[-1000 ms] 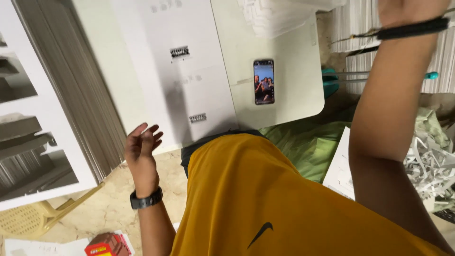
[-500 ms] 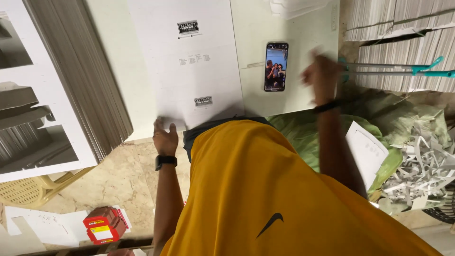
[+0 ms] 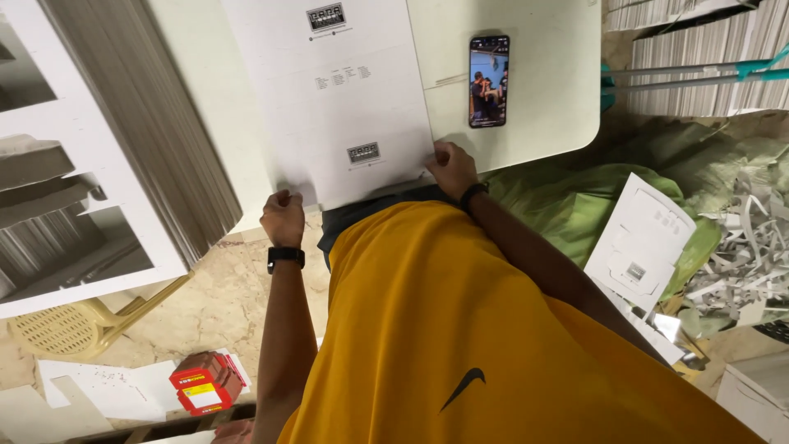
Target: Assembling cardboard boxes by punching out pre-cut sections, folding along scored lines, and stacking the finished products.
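One flat white printed sheet [image 3: 329, 99] lies on the pale worktop [image 3: 534, 107], its near edge at the worktop's front rim, directly before the person. Both hands are closed on that near edge: the left hand [image 3: 283, 218] pinches the left corner, the right hand [image 3: 450, 168] grips the right corner. The hands sit well apart, one at each corner. The sheet appears unfolded and lying flat, so any shaping of it is judged not yet begun. A phone [image 3: 488, 80] with a lit screen rests just beside the sheet's right edge. A tall stack of similar sheets [image 3: 140, 123] stands to the left. Paper offcuts [image 3: 740, 263] lie on the floor at right, and a red carton [image 3: 205, 382] lies lower left.
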